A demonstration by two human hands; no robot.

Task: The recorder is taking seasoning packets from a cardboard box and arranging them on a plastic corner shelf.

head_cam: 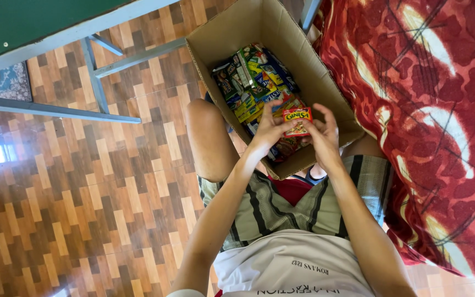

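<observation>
Head view, looking straight down at a seated person.

Surroundings, largest first: wood-pattern parquet floor (72, 209) fills the left half. A red blanket with cream and dark markings (441, 121) covers the right side. Grey metal table frame (92, 71) under a green tabletop (23, 19) at upper left; a corner of a patterned rug (4, 82) beneath it.

Cardboard box (314, 82), flaps open, rests between the person's knees, just beside the blanket. Inside: a packed heap of small snack packets (254, 77), mostly green, blue and yellow wrappers.

Person wears striped shorts and a white shirt. Both forearms reach forward over the lap and converge above the near end of the box.

Left hand (268, 132): fingers curled, thumb and fingertips pinching the left edge of a small red-and-yellow snack packet (297, 122).
Right hand (325, 135): likewise pinching the packet's right edge, fingers upright behind it.

Packet position: held flat-faced toward the camera, between the two hands, just above the box contents at the near wall, apart from the heap as far as can be told.

Judgement on step: packet is being handled singly over the box; whether lifted out or about to be set in cannot be told. Next move calls for a steady two-hand grip, or release by one hand, without crushing the thin wrapper.
</observation>
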